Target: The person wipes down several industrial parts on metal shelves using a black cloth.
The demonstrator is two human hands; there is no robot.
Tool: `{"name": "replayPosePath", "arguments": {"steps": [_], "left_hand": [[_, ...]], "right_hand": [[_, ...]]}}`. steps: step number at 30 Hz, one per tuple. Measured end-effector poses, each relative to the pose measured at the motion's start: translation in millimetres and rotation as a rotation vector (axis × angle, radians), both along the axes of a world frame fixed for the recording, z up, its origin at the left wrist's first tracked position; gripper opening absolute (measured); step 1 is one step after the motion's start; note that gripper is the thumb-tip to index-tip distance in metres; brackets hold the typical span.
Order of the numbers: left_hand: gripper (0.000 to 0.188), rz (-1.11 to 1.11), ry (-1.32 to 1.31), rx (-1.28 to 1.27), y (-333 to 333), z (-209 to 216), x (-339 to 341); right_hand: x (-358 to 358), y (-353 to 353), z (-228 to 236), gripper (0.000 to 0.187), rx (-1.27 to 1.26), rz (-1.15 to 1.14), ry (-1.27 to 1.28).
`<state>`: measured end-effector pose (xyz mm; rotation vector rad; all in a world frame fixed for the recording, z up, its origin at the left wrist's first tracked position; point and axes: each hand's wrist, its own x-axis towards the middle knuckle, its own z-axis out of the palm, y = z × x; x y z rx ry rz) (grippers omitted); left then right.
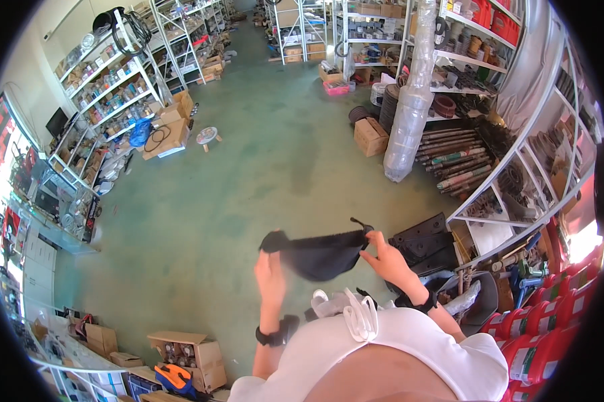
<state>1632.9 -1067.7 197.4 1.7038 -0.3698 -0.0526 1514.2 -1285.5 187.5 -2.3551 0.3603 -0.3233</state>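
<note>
The left hand, blurred, grips the bunched end of a black cloth piece; the right hand holds the opposite end at its fingertips, where a short black cord sticks up. The cloth hangs in the air between the hands, its top edge nearly level and its lower part sagging. Taking the cloth as the clock's centre, with twelve toward the top of the view, the left hand sits at nine and the right at three. Each wrist wears a black band.

At six is the wearer's white top. Past the right hand, at three, lie black panels; a grey bin and red containers stand at four. Farther out, rods are stacked at two, a plastic-wrapped column rises at one, a small round stool stands between ten and eleven, and an open cardboard box sits at eight.
</note>
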Motion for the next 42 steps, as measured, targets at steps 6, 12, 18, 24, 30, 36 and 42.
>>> {"name": "replayPosePath", "arguments": {"steps": [6,12,18,24,30,36,42], "left_hand": [[0.035,-0.129,-0.1,-0.158,-49,18,61],[0.047,-0.038,0.144,-0.398,-69,10,138],[0.047,0.126,0.264,-0.409,-71,4,219],[0.042,0.315,0.211,-0.462,-77,5,276],[0.034,0.462,0.275,-0.305,-63,-49,322],[0.032,0.3,0.4,0.081,-59,-143,399],[0.032,0.202,0.379,0.176,-102,-153,471]], "right_hand": [[54,-24,13,0.044,0.081,-0.067,0.094],[127,-33,0,0.049,0.197,0.012,0.068],[237,-58,-4,0.044,0.248,0.003,0.018],[317,-79,10,0.027,0.299,0.157,-0.066],[376,-104,-18,0.018,0.232,0.233,-0.076],[436,-142,-58,0.017,0.239,0.135,-0.028],[506,-172,-41,0.016,0.132,0.333,0.239]]}}
